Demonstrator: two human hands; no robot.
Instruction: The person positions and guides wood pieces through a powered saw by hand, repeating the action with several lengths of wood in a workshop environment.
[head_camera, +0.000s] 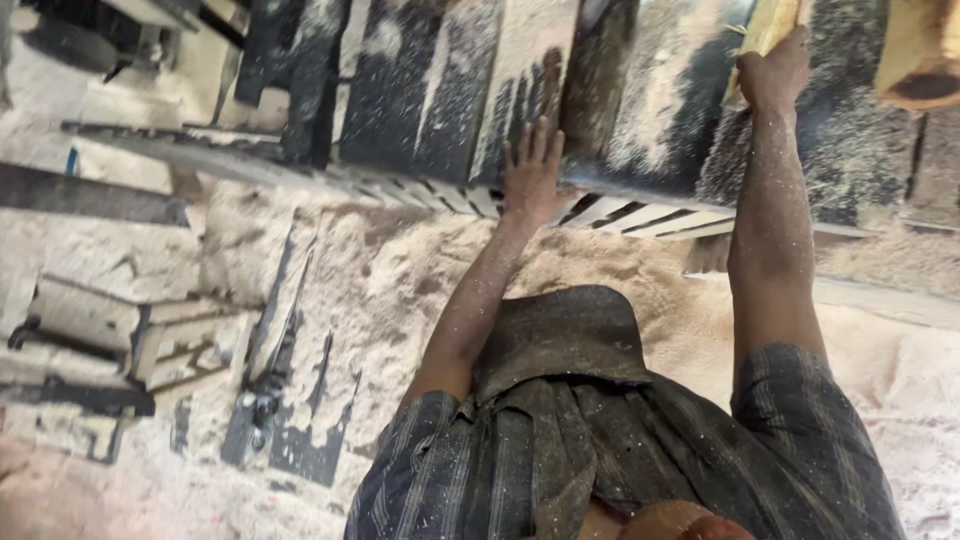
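My left hand (532, 170) lies flat with its fingers spread on the dark, sawdust-covered machine table (420, 100), near the table's ribbed front edge. It holds nothing. My right hand (772, 72) is stretched further out and closed on the end of a pale yellowish piece of wood (768, 22) that runs out of the top of the view. Both forearms are speckled with sawdust. My dark checked shirt (600, 440) fills the bottom of the view.
A thicker pale timber (925, 50) with a dark end lies at the top right. A ribbed metal rail (640, 215) borders the table. Thick sawdust (380, 270) covers the floor, with dust-covered metal machine parts (120, 340) at the left.
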